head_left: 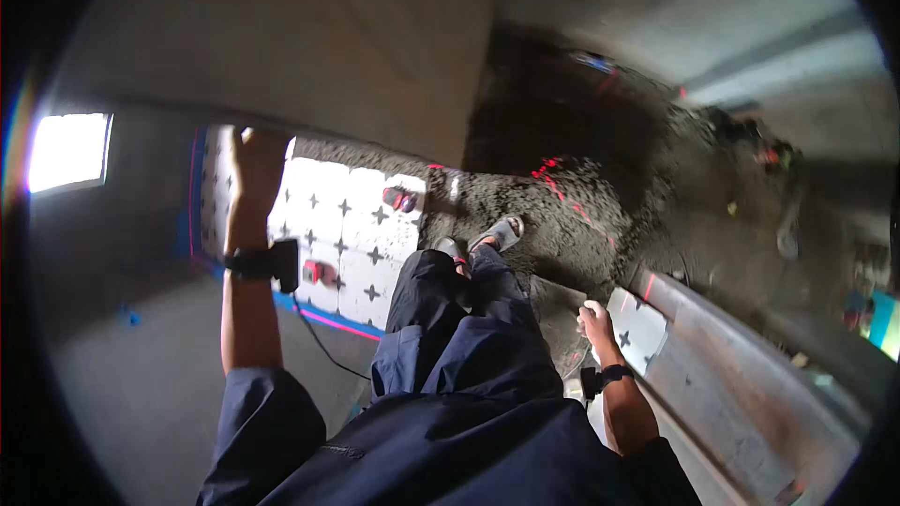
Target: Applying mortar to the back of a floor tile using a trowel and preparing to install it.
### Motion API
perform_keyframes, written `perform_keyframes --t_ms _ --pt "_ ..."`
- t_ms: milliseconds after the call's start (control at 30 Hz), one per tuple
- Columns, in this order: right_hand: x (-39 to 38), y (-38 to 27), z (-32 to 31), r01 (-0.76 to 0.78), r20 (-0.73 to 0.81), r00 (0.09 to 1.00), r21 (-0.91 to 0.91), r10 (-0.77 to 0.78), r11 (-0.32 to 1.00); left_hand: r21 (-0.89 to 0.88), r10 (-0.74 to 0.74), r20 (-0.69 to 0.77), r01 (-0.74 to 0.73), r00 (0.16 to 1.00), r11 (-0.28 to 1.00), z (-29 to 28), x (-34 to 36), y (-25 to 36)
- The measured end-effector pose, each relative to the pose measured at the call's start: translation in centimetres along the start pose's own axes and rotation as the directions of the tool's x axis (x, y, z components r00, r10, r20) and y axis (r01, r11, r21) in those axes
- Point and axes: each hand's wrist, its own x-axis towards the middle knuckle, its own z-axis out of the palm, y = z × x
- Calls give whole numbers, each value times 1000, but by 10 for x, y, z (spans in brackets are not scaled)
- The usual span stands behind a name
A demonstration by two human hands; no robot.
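My left hand [258, 164] is raised at the lower edge of a large grey-brown wall [375, 37], above white patterned floor tiles [356, 225]. Its fingers are dim and partly hidden, so I cannot tell whether they grip anything. My right hand [595, 320] hangs low on the right with its fingers curled closed. What lies inside it, if anything, I cannot make out. Close beside it is a white tile with dark star marks [639, 330]. Two small red devices rest on the laid tiles: a red and black one [399, 199] and a red one [316, 272].
My sandalled feet [502, 232] stand at the border of the tiles and rough wet mortar [572, 201]. Red laser light crosses the mortar. A long grey slab [722, 365] lies at right, and assorted debris [769, 157] lies farther off. A bright window [70, 152] is at left.
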Motion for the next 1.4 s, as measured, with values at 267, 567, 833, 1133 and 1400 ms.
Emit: perform_keyframes --t_ms 267,567,833,1133,1400 --pt "5 173 32 259 -296 774 -659 -560 706 -958 -227 -209 -245 951 -148 48 -53 -24" --pt "-95 275 243 -180 -534 721 473 443 863 -119 305 336 361 891 -925 42 35 -26" --pt "-102 162 316 -168 -379 871 371 314 913 -523 697 161 660 698 -539 140 16 99" --pt "-55 255 246 -46 -703 675 263 224 964 -958 939 267 165 217 235 110 56 212" --pt "-165 251 167 123 -605 495 759 623 639 -639 972 -218 -766 87 -75 -212 119 492"
